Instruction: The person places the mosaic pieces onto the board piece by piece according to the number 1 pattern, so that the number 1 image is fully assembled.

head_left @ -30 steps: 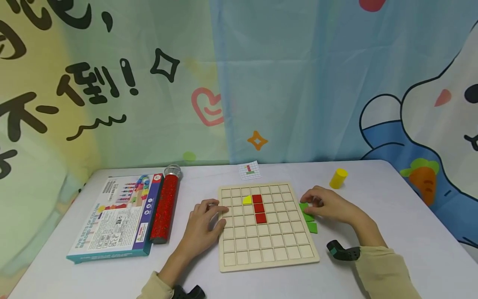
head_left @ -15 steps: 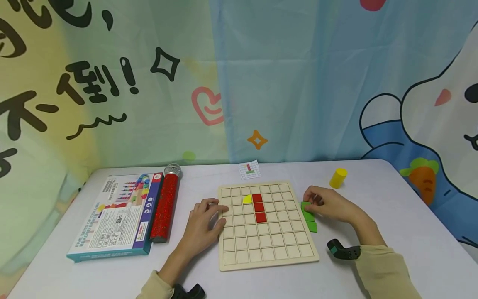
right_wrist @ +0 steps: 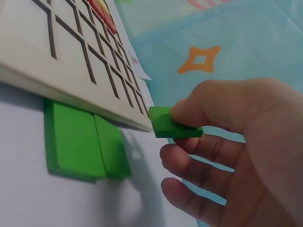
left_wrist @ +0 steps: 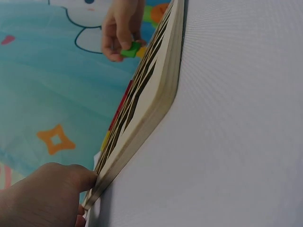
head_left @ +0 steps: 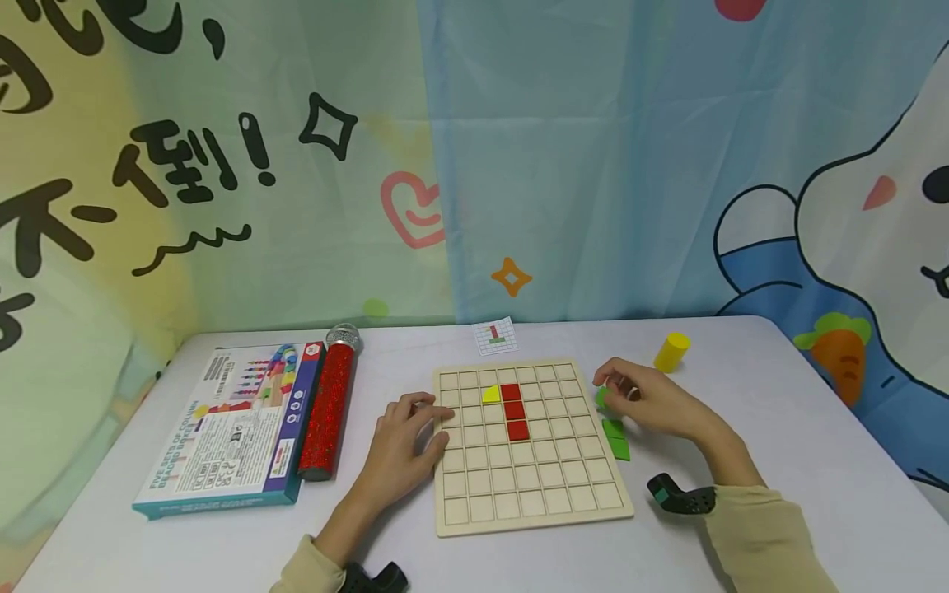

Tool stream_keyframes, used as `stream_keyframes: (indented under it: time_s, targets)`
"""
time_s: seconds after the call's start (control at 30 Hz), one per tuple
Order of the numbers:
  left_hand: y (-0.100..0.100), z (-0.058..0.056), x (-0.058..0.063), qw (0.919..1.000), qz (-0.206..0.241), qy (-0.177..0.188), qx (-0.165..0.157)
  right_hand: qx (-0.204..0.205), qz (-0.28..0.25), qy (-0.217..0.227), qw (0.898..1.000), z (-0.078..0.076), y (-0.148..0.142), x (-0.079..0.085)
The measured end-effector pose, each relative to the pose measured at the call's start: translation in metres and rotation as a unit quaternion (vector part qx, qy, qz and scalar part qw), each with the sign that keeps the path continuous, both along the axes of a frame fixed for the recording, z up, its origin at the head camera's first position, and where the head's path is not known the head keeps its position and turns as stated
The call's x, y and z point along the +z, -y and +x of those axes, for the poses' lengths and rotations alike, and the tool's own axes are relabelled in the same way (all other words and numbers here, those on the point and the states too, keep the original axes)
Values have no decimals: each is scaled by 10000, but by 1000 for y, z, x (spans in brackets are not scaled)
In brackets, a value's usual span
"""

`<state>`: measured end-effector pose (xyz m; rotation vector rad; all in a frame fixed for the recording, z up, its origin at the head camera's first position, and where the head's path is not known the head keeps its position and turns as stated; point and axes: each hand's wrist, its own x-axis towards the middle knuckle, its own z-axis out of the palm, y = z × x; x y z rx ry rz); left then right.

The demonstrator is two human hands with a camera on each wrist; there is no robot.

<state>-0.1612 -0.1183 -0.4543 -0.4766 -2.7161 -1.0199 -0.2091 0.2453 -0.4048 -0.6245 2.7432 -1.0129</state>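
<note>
One left hand [head_left: 406, 436]: fingers loosely spread, touching the left edge of the gridded board.
Gridded board [head_left: 549, 504]: pale wood, flat on the table [head_left: 519, 568].
Two green tiles [head_left: 615, 439]: touching each other, on the table beside the board's right edge.
Right hand [head_left: 648, 397]: narrow pinch, holding the third green tile [right_wrist: 165, 124].
Third green tile, look: bright green, flat-faced, thick-edged, partly hidden by the thumb.
Third green tile, place: near the board's far right corner.
Change: half a second ago it showed no gap from the pair; now it is apart. Pick-up appears made, placing not yet.
Three red tiles [head_left: 515, 413]: one column, on the board.
Yellow tile [head_left: 491, 394]: slant-sided, left of the top red.
Patterned card [head_left: 495, 338]: beyond the board.
</note>
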Motion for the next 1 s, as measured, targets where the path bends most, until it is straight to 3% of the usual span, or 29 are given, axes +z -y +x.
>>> stream_keyframes:
  time_s: [1.0]
  targets:
    - [0, 0, -1, 10000, -19, 66, 34, 390, -367, -99, 9985, 8, 43, -3]
